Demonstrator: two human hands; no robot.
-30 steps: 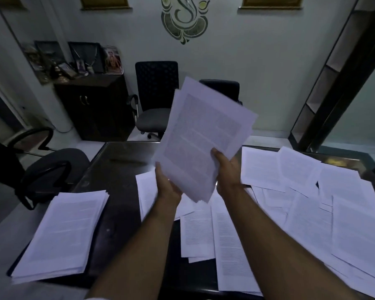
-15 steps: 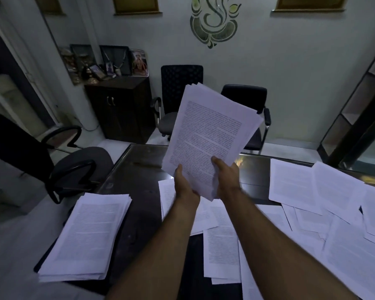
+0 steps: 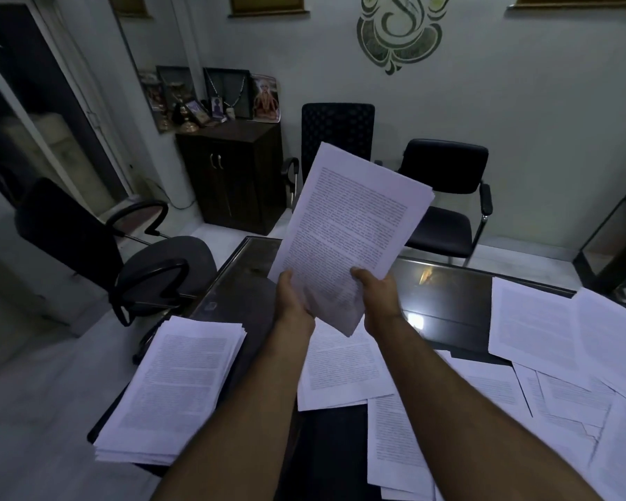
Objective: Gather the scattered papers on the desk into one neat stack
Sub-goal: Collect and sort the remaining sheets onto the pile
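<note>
Both hands, left and right, grip a sheaf by its near end; the stack lies lower left, probably nearer the left hand.

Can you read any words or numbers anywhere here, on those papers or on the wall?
No text can be read.
Held sheets: printed lines, too small and blurred.
Stack of papers and loose sheets: printed, unreadable.
Wall emblem: a design, no letters.
Framed pictures: no legible text.
</note>
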